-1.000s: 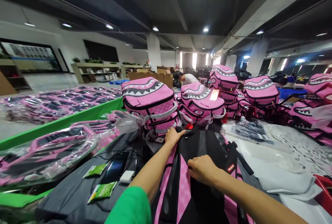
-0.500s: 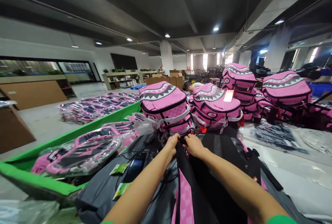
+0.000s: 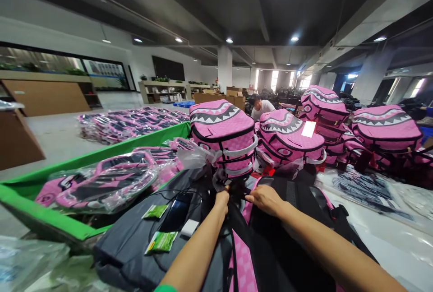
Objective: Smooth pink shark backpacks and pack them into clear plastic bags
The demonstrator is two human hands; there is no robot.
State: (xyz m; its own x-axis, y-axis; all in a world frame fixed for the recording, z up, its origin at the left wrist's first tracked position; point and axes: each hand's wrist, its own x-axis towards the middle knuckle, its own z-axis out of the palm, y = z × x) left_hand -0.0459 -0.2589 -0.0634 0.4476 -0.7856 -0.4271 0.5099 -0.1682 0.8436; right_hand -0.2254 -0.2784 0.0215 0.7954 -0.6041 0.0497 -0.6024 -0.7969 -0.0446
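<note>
A black and pink checked backpack (image 3: 244,260) lies in front of me with its black straps and back panel uppermost. At its top end, my left hand (image 3: 222,203) is closed with fingers pinched on black material. To the right, my right hand (image 3: 266,199) pinches a black strap or edge of the same backpack. A dark gap shows between the two hands; the exact part each one grips is partly hidden. Just beyond them stands a pink backpack (image 3: 221,122) with a shark-tooth print and a white handle.
Left of me, a green-rimmed bin (image 3: 77,232) holds plastic-wrapped pink bags. Two green packets (image 3: 161,242), a dark phone (image 3: 176,213) and a white charger (image 3: 190,227) rest on grey fabric (image 3: 128,242). More shark-print backpacks (image 3: 385,125) stand right. A person (image 3: 262,108) is beyond.
My hands have moved apart, the left slightly down and left, the right slightly right. The view has shifted, and the white charger and more of the person beyond now show.
</note>
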